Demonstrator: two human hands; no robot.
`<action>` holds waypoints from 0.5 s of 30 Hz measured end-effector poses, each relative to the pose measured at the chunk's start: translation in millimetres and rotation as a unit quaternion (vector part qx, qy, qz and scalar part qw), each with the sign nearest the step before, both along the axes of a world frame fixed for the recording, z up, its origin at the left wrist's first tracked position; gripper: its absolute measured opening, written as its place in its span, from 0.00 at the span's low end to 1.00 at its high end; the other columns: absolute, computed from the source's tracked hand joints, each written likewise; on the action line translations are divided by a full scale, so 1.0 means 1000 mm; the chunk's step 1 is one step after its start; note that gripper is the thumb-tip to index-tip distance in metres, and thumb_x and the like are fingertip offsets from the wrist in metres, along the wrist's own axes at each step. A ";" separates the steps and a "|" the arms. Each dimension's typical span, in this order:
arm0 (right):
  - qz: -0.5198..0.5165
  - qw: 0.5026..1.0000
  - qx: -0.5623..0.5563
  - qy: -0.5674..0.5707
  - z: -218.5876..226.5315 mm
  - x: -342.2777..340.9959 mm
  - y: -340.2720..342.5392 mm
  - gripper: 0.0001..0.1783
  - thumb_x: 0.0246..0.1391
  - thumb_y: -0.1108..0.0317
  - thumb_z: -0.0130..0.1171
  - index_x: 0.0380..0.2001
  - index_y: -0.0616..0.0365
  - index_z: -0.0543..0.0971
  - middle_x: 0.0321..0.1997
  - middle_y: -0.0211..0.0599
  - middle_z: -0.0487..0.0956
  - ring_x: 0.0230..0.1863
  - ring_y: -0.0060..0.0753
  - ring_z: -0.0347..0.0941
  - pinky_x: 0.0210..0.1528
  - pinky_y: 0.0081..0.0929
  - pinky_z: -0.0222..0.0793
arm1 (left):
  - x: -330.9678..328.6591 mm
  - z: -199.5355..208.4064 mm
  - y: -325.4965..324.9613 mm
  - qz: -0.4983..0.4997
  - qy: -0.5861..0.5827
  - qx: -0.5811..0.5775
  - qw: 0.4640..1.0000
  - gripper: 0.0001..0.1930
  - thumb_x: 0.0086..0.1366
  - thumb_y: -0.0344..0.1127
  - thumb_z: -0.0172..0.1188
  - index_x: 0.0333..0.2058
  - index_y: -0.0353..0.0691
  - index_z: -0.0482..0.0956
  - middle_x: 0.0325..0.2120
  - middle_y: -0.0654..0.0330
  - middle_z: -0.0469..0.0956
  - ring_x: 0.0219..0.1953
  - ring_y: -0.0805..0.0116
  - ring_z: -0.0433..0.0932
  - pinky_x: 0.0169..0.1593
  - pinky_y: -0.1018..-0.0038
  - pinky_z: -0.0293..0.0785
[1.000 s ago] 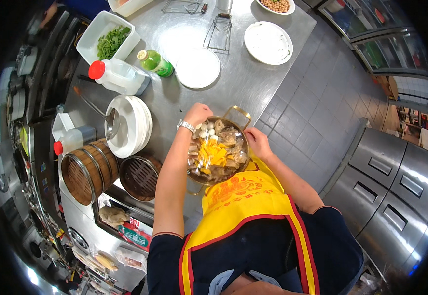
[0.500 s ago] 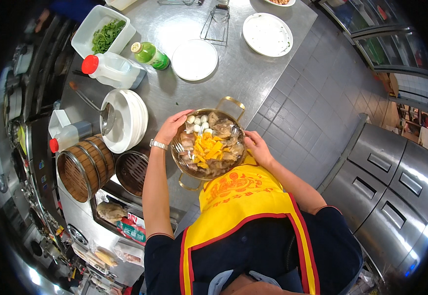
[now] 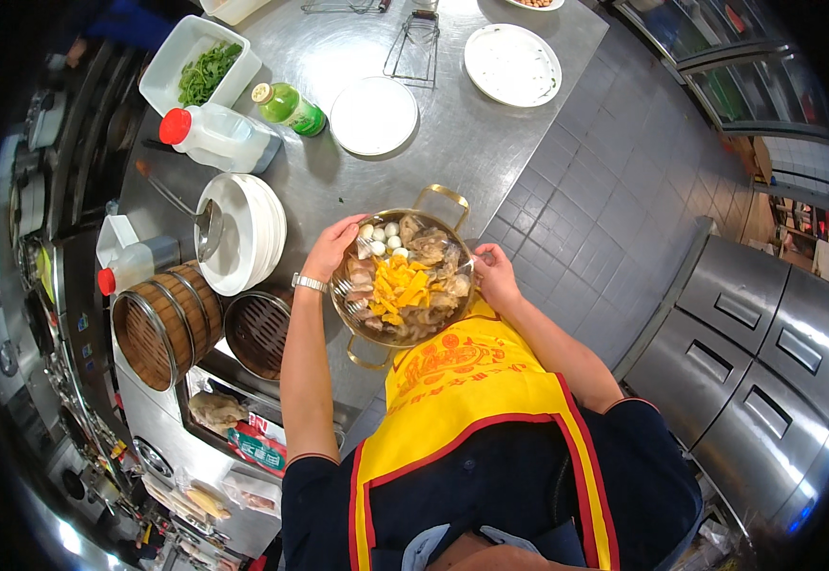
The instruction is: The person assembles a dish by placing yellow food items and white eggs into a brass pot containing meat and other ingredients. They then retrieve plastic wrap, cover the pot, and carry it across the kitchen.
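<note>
A shallow brass pan [image 3: 346, 322] with two loop handles sits at the near edge of the steel table, against my yellow apron. Yellow strips [image 3: 402, 288] are heaped in its middle, with small white eggs [image 3: 391, 230] at the far left and brownish pieces [image 3: 429, 246] around them. Shiny streaks over the food look like clear film. My left hand [image 3: 331, 249] grips the pan's left rim, fingers along the edge. At the right rim, my right hand [image 3: 496, 276] has its fingers bent together; what they pinch is too small to make out.
On the table [image 3: 338, 43] stand a white plate [image 3: 373, 116], a green bottle [image 3: 289, 108], a red-capped jug [image 3: 224, 138], a tub of greens [image 3: 172, 62] and stacked white dishes [image 3: 267, 238]. Bamboo steamers [image 3: 167, 324] lie left. A used oval plate [image 3: 513, 65] is at far right.
My right hand has shifted slightly up and outward along the right rim, its fingers drawing closer together. The left hand keeps its place, and the glare over the food has changed.
</note>
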State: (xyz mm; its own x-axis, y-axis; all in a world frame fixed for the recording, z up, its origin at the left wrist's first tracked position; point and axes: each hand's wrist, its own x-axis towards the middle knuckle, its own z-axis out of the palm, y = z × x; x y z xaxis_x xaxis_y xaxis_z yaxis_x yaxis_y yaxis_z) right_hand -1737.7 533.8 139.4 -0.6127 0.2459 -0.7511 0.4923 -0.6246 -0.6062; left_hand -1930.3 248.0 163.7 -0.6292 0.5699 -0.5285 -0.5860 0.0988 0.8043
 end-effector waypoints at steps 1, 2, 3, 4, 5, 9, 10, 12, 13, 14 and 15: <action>0.059 0.993 0.103 0.024 0.002 0.001 -0.002 0.04 0.64 0.71 0.53 0.39 0.57 0.76 0.30 0.29 0.76 0.30 0.20 0.69 0.33 0.20 0.66 | 0.002 0.000 0.000 0.005 -0.002 0.000 1.000 0.17 0.74 0.35 0.49 0.55 0.32 0.74 0.46 0.64 0.78 0.45 0.76 0.75 0.51 0.77 0.73; 0.109 0.976 0.187 0.033 0.006 0.003 -0.004 0.05 0.64 0.71 0.52 0.40 0.58 0.76 0.31 0.31 0.77 0.31 0.22 0.71 0.35 0.21 0.67 | 0.003 -0.001 -0.001 0.011 -0.005 -0.002 1.000 0.17 0.74 0.35 0.49 0.55 0.32 0.74 0.46 0.64 0.78 0.45 0.76 0.75 0.51 0.77 0.73; 0.148 0.955 0.254 0.037 0.010 0.005 -0.006 0.06 0.64 0.72 0.51 0.41 0.59 0.77 0.32 0.33 0.78 0.32 0.24 0.72 0.37 0.22 0.68 | 0.005 -0.001 -0.002 0.022 -0.020 -0.002 1.000 0.17 0.74 0.35 0.49 0.55 0.32 0.74 0.46 0.64 0.78 0.45 0.76 0.75 0.51 0.77 0.73; 0.178 0.927 0.326 0.055 0.015 0.007 -0.008 0.07 0.64 0.72 0.51 0.42 0.61 0.77 0.31 0.35 0.78 0.32 0.26 0.72 0.38 0.23 0.69 | 0.006 -0.003 -0.002 0.033 -0.034 -0.001 0.999 0.16 0.74 0.35 0.50 0.54 0.32 0.74 0.45 0.64 0.78 0.44 0.76 0.75 0.51 0.77 0.73; 0.198 0.900 0.381 0.070 0.020 0.010 -0.009 0.09 0.64 0.72 0.51 0.43 0.62 0.77 0.31 0.36 0.78 0.33 0.29 0.73 0.39 0.24 0.69 | 0.007 -0.005 -0.002 0.044 -0.046 0.018 0.998 0.16 0.74 0.35 0.50 0.54 0.32 0.75 0.45 0.64 0.79 0.44 0.77 0.75 0.50 0.77 0.73; 0.246 0.887 0.381 0.088 0.032 0.019 -0.006 0.12 0.63 0.70 0.51 0.46 0.64 0.76 0.38 0.46 0.76 0.42 0.45 0.74 0.47 0.30 0.69 | 0.011 -0.012 -0.005 0.054 0.023 -0.051 0.997 0.15 0.73 0.35 0.52 0.51 0.31 0.77 0.43 0.64 0.80 0.43 0.77 0.75 0.49 0.79 0.72; 0.248 0.893 0.366 0.086 0.033 0.021 -0.005 0.12 0.63 0.69 0.51 0.46 0.64 0.76 0.39 0.46 0.76 0.43 0.44 0.74 0.48 0.30 0.69 | 0.013 -0.013 -0.007 0.062 0.046 -0.081 0.994 0.15 0.72 0.35 0.52 0.51 0.31 0.78 0.43 0.65 0.80 0.43 0.78 0.75 0.49 0.79 0.72; 0.253 0.907 0.325 0.088 0.033 0.024 -0.003 0.13 0.62 0.68 0.52 0.46 0.64 0.76 0.41 0.47 0.75 0.44 0.44 0.74 0.48 0.30 0.68 | 0.019 -0.013 -0.012 0.079 0.076 -0.102 0.989 0.15 0.72 0.35 0.52 0.50 0.31 0.78 0.43 0.65 0.80 0.43 0.78 0.74 0.49 0.80 0.71; 0.246 0.922 0.288 0.077 0.033 0.026 -0.002 0.14 0.62 0.67 0.52 0.46 0.64 0.76 0.42 0.47 0.75 0.44 0.44 0.74 0.48 0.30 0.68 | 0.025 -0.011 -0.015 0.088 0.079 -0.095 0.988 0.15 0.72 0.35 0.52 0.50 0.31 0.78 0.43 0.65 0.80 0.43 0.78 0.74 0.49 0.80 0.71; 0.263 0.914 0.302 0.071 0.033 0.028 -0.002 0.14 0.62 0.67 0.52 0.46 0.64 0.77 0.41 0.47 0.75 0.44 0.45 0.74 0.48 0.31 0.68 | 0.031 -0.010 -0.019 0.102 0.084 -0.082 0.988 0.15 0.72 0.34 0.52 0.51 0.31 0.78 0.43 0.64 0.80 0.44 0.78 0.74 0.49 0.80 0.71; 0.270 0.912 0.304 0.062 0.032 0.028 -0.002 0.14 0.62 0.66 0.53 0.46 0.64 0.77 0.41 0.48 0.75 0.44 0.46 0.74 0.48 0.31 0.68 | 0.039 -0.008 -0.023 0.115 0.088 -0.109 0.984 0.16 0.73 0.35 0.51 0.53 0.32 0.76 0.46 0.63 0.79 0.45 0.77 0.74 0.50 0.79 0.71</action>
